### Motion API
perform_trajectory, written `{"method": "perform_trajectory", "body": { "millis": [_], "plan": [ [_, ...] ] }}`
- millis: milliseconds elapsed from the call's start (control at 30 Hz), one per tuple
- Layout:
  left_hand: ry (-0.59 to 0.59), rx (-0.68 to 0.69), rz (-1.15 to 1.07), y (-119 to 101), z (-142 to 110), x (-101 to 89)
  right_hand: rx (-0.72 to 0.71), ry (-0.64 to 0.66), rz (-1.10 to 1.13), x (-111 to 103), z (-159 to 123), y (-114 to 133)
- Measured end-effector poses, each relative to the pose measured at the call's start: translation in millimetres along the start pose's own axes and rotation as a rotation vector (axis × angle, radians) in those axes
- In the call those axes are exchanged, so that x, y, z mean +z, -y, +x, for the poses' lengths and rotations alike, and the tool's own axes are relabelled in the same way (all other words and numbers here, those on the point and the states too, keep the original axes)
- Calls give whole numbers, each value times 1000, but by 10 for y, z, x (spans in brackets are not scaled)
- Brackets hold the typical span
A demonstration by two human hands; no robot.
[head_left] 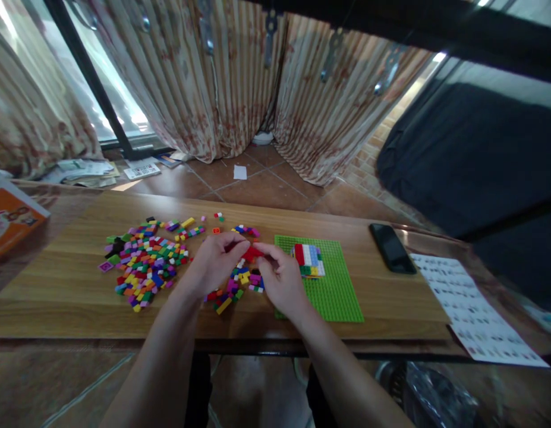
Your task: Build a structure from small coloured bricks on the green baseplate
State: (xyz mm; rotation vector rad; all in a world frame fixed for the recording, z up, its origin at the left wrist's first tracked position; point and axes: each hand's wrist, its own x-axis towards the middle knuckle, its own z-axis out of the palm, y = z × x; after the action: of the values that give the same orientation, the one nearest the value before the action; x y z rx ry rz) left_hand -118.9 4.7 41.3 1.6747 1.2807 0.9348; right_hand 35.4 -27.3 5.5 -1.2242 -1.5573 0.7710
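Observation:
My left hand and my right hand meet above the wooden table, both pinching a small red brick between their fingertips. Under and between them lie a few loose coloured bricks. A large pile of small coloured bricks spreads to the left of my left hand. To the right lies a green baseplate, partly under my right hand, with a small block of stacked bricks in red, white, blue and green standing on it.
A black phone lies right of the baseplate. A printed sheet hangs over the table's right corner. An orange box sits at far left. Curtains, papers and tiled floor are beyond the table.

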Motion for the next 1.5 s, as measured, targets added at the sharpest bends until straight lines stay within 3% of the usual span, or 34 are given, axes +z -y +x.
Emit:
{"method": "perform_trajectory", "body": {
  "millis": [133, 300, 400, 500, 667, 767, 1033, 1500],
  "plan": [
    [-16, 49, 15, -75, -6, 247, -33, -50, -45, -204, -27, 45],
    [-37, 96, 16, -146, -5, 545, -62, -208, -210, -721, 3, -12],
    [-49, 44, 33, -166, 11, 683, 72, -383, -196, -1032, 17, -141],
    [-30, -12, 17, -163, 34, 803, 195, -415, -251, -1198, 2, -240],
    [-41, -99, 23, -156, 75, 935, 184, -337, -553, -1186, -51, -220],
    [-61, -99, 44, -152, 100, 958, 186, -281, -615, -1146, -69, -199],
    [-62, -50, 114, -147, 119, 949, 140, -176, -493, -1137, -106, -264],
    [-32, -70, 110, -160, 107, 945, 261, -254, -211, -1138, -1, -481]
  ]
}}
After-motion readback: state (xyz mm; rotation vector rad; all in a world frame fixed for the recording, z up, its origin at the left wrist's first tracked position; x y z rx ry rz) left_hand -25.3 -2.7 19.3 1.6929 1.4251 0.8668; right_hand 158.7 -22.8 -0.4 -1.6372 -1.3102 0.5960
